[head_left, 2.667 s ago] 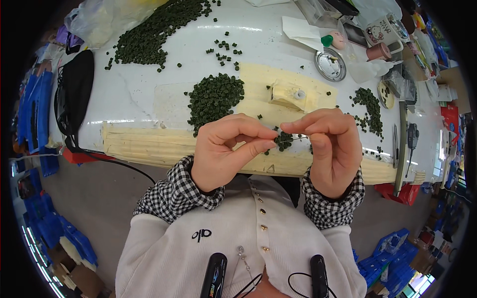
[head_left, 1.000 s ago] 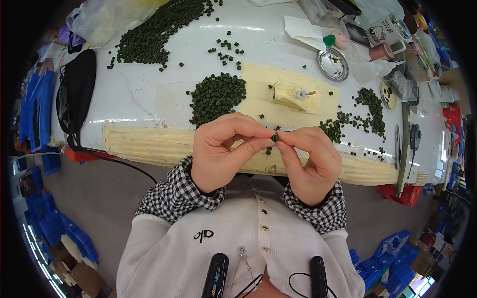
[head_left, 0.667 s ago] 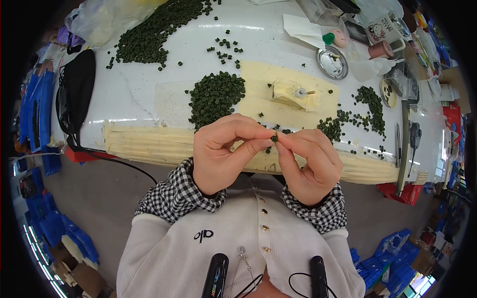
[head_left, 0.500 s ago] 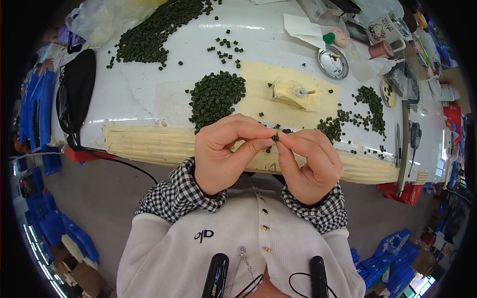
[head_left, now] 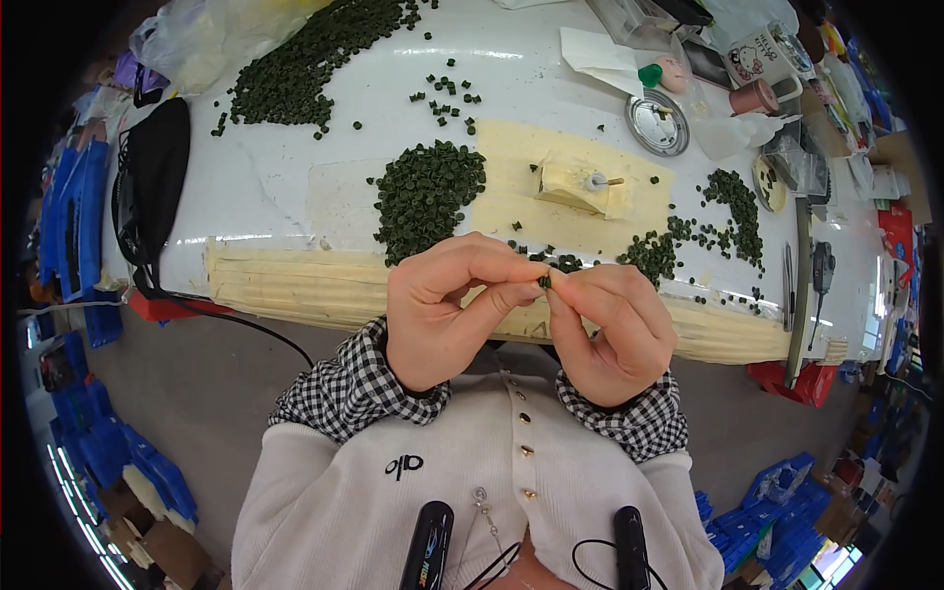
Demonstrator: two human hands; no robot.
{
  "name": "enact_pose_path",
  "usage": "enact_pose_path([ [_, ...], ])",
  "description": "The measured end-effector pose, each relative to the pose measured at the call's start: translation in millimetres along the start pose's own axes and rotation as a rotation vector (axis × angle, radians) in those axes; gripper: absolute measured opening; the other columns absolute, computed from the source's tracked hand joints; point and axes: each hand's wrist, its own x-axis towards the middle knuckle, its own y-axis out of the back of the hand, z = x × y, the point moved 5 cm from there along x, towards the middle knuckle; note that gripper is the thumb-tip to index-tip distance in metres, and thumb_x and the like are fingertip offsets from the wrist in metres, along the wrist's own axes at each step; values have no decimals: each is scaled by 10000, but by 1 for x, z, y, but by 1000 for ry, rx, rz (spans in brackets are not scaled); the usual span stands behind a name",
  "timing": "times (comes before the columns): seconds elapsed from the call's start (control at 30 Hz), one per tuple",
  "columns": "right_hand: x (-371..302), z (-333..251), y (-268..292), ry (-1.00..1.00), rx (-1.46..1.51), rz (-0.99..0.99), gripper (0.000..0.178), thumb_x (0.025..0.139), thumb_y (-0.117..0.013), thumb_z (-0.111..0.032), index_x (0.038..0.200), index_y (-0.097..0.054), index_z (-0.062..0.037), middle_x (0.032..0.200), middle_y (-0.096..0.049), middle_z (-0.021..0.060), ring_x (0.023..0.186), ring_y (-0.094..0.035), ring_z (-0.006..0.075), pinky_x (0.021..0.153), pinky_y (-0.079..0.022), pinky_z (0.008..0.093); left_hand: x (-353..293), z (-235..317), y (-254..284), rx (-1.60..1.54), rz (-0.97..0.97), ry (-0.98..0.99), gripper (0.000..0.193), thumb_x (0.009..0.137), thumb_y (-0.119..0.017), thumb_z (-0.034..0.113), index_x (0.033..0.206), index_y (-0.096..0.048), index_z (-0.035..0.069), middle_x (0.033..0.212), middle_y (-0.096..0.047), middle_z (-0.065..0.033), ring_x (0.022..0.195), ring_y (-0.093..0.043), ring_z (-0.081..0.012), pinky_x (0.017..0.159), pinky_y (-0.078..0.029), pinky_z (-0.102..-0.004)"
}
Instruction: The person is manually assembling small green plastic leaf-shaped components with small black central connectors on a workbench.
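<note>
A small dark green part (head_left: pixel 544 282) is pinched between my two hands, close above the table's padded front edge. My left hand (head_left: pixel 444 305) grips it with thumb and forefinger. From the other side, the thumb and forefinger of my right hand (head_left: pixel 618 332) close on the same part. Fingertips cover most of it, so its exact kind cannot be made out. Just beyond my left hand lies a dense heap of similar dark green parts (head_left: pixel 428 197). More loose ones (head_left: pixel 565 263) lie right behind my fingertips.
A yellow block with a metal pin (head_left: pixel 586 187) sits on a yellow sheet (head_left: pixel 501 157). A larger green heap (head_left: pixel 285 79) lies far left, a smaller pile (head_left: pixel 737 216) at right. Around them are a black mask (head_left: pixel 152 187), a round metal dish (head_left: pixel 659 123) and a mug (head_left: pixel 772 59).
Both hands have shifted very slightly, and the part between my fingertips sits a little lower. More loose green parts show behind my fingertips.
</note>
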Motion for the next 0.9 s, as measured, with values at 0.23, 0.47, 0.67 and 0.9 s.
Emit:
enact_pose_path([
  [0.23,-4,8,-1,-89,153,8,286,710,-721,112,971,-689,1,829,-642,90,691,-612,184,583,-490,262,4,6,1,-23,-39,-37,188,807,-677,-91,986,-689,-35,915,-670,-119,834,-635,-158,740,-507,-256],
  [0.47,-3,9,-1,-96,182,-8,285,722,-719,105,986,-689,1,845,-646,93,708,-616,181,602,-494,260,1,3,4,-64,-40,-37,206,812,-677,-92,1011,-674,-42,972,-654,-128,875,-638,-162,775,-521,-257],
  [0.67,-2,8,0,-111,171,-15,283,721,-729,95,985,-690,1,851,-651,95,712,-621,185,614,-500,264,1,3,3,-71,-31,-37,200,805,-681,-95,997,-677,-43,961,-655,-131,870,-640,-164,776,-522,-258],
  [0.9,-1,6,-1,-108,163,-11,284,714,-737,93,977,-693,-2,842,-653,93,707,-622,187,610,-501,263,3,6,4,37,-27,-95,187,792,-694,-80,972,-690,-27,908,-676,-123,842,-646,-179,740,-514,-267],
])
